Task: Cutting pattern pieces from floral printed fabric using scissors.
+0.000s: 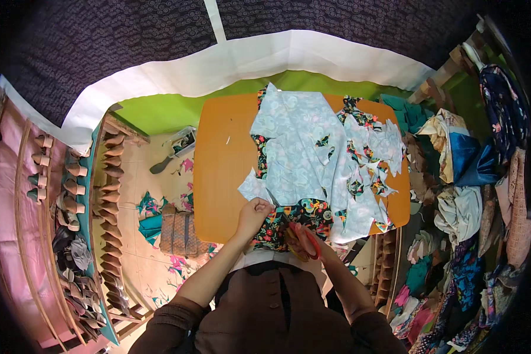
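A large piece of floral fabric lies over the wooden table, its pale reverse side up. Along the near edge its black printed face is turned up and hangs toward me. My left hand is closed, pinching this fabric at the left of the dark strip. In my right hand is a pair of scissors with red handles. Their blades point up and left into the dark cloth; how far apart they are is hard to make out. Irregular fabric offcuts are bunched at the table's right side.
Shelves of wooden shoe lasts stand on the left. A brown patterned bag and coloured scraps lie on the floor left of the table. Piled cloth crowds the right side. A dark curtain with a white border hangs beyond the table.
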### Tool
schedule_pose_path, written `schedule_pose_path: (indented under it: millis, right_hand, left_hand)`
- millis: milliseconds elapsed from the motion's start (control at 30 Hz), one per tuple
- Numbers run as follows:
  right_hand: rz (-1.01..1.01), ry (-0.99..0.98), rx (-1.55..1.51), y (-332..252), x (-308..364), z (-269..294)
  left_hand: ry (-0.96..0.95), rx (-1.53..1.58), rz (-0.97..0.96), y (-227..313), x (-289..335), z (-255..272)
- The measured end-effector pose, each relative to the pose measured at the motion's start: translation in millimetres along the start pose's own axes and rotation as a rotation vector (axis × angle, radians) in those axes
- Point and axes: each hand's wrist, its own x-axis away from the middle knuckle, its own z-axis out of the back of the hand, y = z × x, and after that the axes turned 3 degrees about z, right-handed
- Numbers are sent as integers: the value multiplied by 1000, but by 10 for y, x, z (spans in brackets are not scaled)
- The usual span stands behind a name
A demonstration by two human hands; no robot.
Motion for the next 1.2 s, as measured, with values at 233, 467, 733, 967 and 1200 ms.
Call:
schedule_pose_path:
  millis: [233,467,733,967,1200]
  right_hand:
    - [124,-162,-81,59,-74,-11]
    - [59,-167,-62,198,-245,190]
    - [32,-202,-54,191,-304,200]
    - [44,-95,205,-88,-263,119]
    - [85,-85,-113,-75,-280,86]
  left_hand:
    - [-115,-171,-39,-14,-24,87]
    - [-123,-275,-51,-95,-66,180]
    - [-162,-335,-124,-41,-34,206]
    - [-189,-396,-60,125,-12,205]
    - [-227,-348,-127,-48,-91,217]
